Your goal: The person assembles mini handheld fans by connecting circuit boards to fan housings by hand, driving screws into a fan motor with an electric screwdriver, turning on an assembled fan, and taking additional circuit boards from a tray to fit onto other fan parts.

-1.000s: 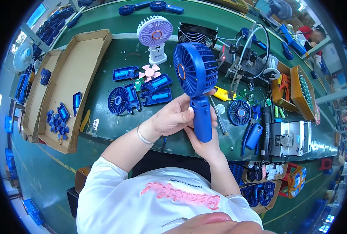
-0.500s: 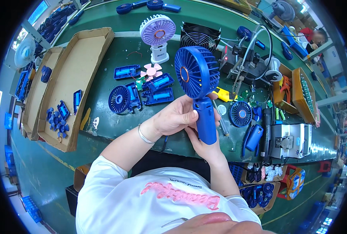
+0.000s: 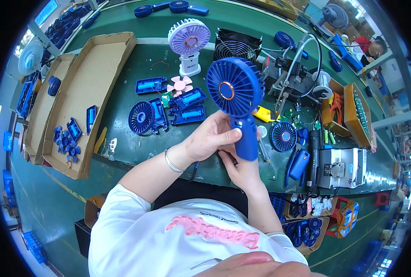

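I hold a blue hand-held fan (image 3: pixel 237 94) upright over the green workbench (image 3: pixel 122 138), its round grille facing me. My left hand (image 3: pixel 212 136) wraps the handle from the left, thumb pressed on its front. My right hand (image 3: pixel 242 171) supports the handle's bottom from below. Just behind the fan lie blue handle shells (image 3: pixel 187 107), a pink fan blade (image 3: pixel 180 85) and a blue grille half (image 3: pixel 141 117).
A lilac desk fan (image 3: pixel 189 44) and a black square fan (image 3: pixel 237 45) stand at the back. Cardboard trays (image 3: pixel 83 99) with blue parts lie to the left. To the right are a blue grille (image 3: pixel 283 136), a blue handle (image 3: pixel 298 164), a soldering stand (image 3: pixel 292 76) and a grey box (image 3: pixel 339 167).
The fan has been turned so its grille faces me more squarely and has tilted upright. Both hands kept their hold on the handle.
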